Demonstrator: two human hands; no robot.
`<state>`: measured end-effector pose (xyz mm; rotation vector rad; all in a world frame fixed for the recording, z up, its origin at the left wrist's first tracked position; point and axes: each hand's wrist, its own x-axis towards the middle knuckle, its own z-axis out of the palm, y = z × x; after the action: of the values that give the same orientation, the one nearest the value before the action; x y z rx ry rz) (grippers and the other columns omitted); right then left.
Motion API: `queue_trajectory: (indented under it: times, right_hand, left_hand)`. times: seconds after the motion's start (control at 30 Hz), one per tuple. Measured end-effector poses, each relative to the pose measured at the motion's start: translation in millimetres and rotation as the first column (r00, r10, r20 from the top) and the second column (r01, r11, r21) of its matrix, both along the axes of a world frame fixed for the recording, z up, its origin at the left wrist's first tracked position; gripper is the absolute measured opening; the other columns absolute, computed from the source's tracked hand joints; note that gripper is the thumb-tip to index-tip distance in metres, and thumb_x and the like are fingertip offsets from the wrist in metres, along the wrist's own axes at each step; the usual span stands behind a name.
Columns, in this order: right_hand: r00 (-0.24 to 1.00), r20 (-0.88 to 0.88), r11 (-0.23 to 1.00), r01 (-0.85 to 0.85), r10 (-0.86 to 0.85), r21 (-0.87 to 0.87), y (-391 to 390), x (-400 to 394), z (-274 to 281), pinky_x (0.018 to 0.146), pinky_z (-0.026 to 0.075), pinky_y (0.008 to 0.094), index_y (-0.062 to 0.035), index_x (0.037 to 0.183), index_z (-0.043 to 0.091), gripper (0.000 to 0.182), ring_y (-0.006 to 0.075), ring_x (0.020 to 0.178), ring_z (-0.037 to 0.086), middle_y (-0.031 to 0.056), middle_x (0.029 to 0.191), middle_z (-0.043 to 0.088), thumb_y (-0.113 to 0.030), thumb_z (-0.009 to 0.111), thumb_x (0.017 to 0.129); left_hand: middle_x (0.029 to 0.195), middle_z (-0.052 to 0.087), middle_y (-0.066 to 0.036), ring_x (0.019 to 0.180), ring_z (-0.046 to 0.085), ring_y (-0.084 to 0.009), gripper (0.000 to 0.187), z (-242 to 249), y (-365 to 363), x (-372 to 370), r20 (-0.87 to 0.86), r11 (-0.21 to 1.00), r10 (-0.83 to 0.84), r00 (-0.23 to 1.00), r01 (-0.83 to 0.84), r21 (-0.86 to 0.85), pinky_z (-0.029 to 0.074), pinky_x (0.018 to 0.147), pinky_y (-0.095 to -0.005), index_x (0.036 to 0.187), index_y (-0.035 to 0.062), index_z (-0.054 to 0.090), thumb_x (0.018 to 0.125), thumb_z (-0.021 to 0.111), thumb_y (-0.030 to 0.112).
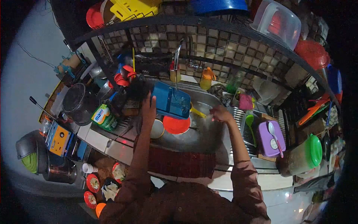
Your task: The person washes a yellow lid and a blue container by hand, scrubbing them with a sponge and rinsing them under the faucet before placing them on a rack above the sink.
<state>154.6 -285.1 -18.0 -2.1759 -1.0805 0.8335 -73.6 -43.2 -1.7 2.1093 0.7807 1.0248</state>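
Observation:
My left hand [149, 108] grips the left edge of a blue two-compartment food container [162, 100], which is tilted beneath the faucet [178, 48]. Water appears to run into its right compartment. Over the right side of the steel sink [213, 140], my right hand [222, 114] hangs with fingers loosely bent and apart, nothing visible in them. Below the container sit a red bowl [175, 125] and a pale round dish [157, 129]. A yellow utensil handle [198, 112] pokes out between the container and my right hand.
On the right drainboard lie a purple container [267, 143] with a spoon on it and a green spoon [250, 125]. A green-lidded jar [305, 155] stands farther right. Left of the sink are a green detergent pouch [104, 117] and dark pot [78, 102]. A rack [209, 23] spans overhead.

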Motion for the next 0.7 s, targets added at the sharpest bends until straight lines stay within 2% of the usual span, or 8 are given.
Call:
queue_trajectory:
  times: [0.2,0.27,0.3,0.37,0.4,0.5,0.57,0.7]
  right_hand:
    - [0.915,0.378,0.982,-0.178,0.141,0.066,-30,20,-39,0.051,0.046,0.0323,-0.0052,0.079,0.061,0.026,0.0207,0.052,0.057,0.0099,0.064,0.059,-0.027,0.048,0.077]
    - [0.514,0.82,0.937,-0.343,0.25,-0.071,-39,5,-19,0.057,0.046,0.0356,-0.0038,0.08,0.059,0.024,0.0273,0.061,0.057,0.0122,0.067,0.059,-0.026,0.057,0.07]
    - [0.515,0.82,0.938,-0.339,0.25,-0.072,-44,-3,-5,0.057,0.046,0.0356,-0.0038,0.08,0.059,0.024,0.0273,0.061,0.057,0.0122,0.067,0.059,-0.026,0.057,0.07]
    - [0.831,0.55,0.996,-0.069,0.084,-0.048,-52,-16,22,0.059,0.046,0.0365,-0.0037,0.078,0.059,0.024,0.0293,0.063,0.057,0.0146,0.07,0.059,-0.026,0.056,0.072]
    - [0.831,0.551,0.997,-0.064,0.08,-0.048,-56,-18,29,0.059,0.046,0.0365,-0.0037,0.078,0.059,0.024,0.0293,0.063,0.057,0.0146,0.07,0.059,-0.026,0.056,0.072]
    - [0.897,0.423,0.987,0.156,-0.128,-0.033,-67,-12,29,0.058,0.046,0.0378,-0.0033,0.076,0.059,0.024,0.0321,0.065,0.058,0.0167,0.072,0.059,-0.026,0.053,0.074]
    - [0.764,0.636,0.956,0.253,-0.104,-0.148,-74,10,12,0.072,0.044,0.0418,-0.0055,0.085,0.059,0.027,0.0344,0.082,0.055,0.0193,0.085,0.058,-0.027,0.044,0.077]
    - [0.691,0.603,0.859,0.512,-0.399,-0.017,-76,43,21,0.074,0.044,0.0416,-0.0055,0.09,0.057,0.027,0.0352,0.087,0.054,0.0193,0.09,0.057,-0.025,0.044,0.077]
  left_hand:
    - [0.118,0.042,-0.019,0.111,0.039,-0.0309,0.05,-13,0,18,0.174,0.977,-0.101,0.98,0.131,-0.17,0.027,0.093,-0.0339,0.117,-0.0006,0.041,0.085,0.038,0.038]
    - [0.111,0.048,-0.02,0.105,0.044,-0.0304,0.048,-22,-1,30,0.248,0.943,-0.122,0.961,0.191,-0.274,0.032,0.09,-0.0324,0.113,-0.0002,0.045,0.085,0.039,0.038]
    - [0.111,0.048,-0.02,0.105,0.044,-0.0304,0.048,-19,-4,34,0.248,0.941,-0.125,0.961,0.194,-0.276,0.032,0.09,-0.0324,0.113,-0.0002,0.045,0.085,0.039,0.038]
    - [0.105,0.051,-0.022,0.1,0.048,-0.0313,0.045,-6,-9,42,0.016,0.85,-0.055,0.998,0.056,-0.523,0.035,0.085,-0.0323,0.11,0.0021,0.049,0.084,0.041,0.037]
    - [0.105,0.051,-0.022,0.1,0.048,-0.0313,0.045,-15,-1,48,0.017,0.85,-0.06,0.998,0.06,-0.523,0.035,0.085,-0.0323,0.11,0.0021,0.049,0.084,0.041,0.037]
    - [0.101,0.052,-0.023,0.095,0.05,-0.0338,0.042,-32,11,63,0.019,0.872,-0.162,0.987,0.152,-0.465,0.039,0.081,-0.0348,0.107,0.0034,0.051,0.083,0.042,0.036]
    - [0.1,0.052,-0.023,0.094,0.05,-0.0355,0.039,6,-12,57,-0.152,0.994,-0.102,0.983,0.094,-0.061,0.04,0.079,-0.0373,0.107,0.0045,0.052,0.082,0.043,0.034]
    - [0.101,0.051,-0.022,0.092,0.05,-0.0372,0.038,25,-39,66,-0.192,0.992,-0.062,0.979,0.082,0.098,0.041,0.077,-0.0405,0.109,0.0087,0.051,0.081,0.046,0.034]
